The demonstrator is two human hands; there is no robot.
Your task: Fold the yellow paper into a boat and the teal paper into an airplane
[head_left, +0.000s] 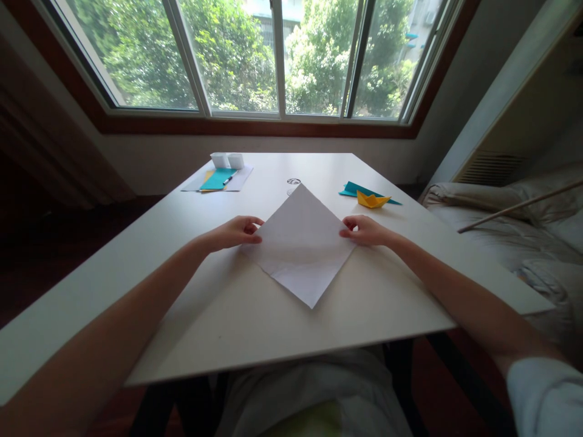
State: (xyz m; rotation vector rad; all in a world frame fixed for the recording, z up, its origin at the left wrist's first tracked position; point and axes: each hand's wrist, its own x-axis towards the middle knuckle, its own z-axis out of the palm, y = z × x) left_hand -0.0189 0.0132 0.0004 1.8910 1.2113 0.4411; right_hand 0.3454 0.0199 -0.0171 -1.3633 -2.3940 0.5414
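Now, white sheet: a white paper square [301, 243] lies on the white table [387, 303], turned like a diamond, one corner toward the person and one toward the window.
Left hand: the left hand [234, 233] sits at the sheet's left corner, fingers closed in a pinch on the paper's edge.
Right hand: the right hand [364, 230] sits at the sheet's right corner, fingers likewise pinched shut on that edge.
Fold: a faint crease runs across the sheet between the two hands; the upper half looks slightly lifted, though how far is hard to tell.
Beyond the sheet, right: a yellow paper boat [372, 199] rests on a teal paper [353, 189].
Beyond the sheet, left: a teal sheet [217, 178] lies on pale papers with a pen [229, 179] across it, and a small white box [227, 160] just behind.
Past the sheet's far corner: a small round clear thing [294, 181], too small to identify.
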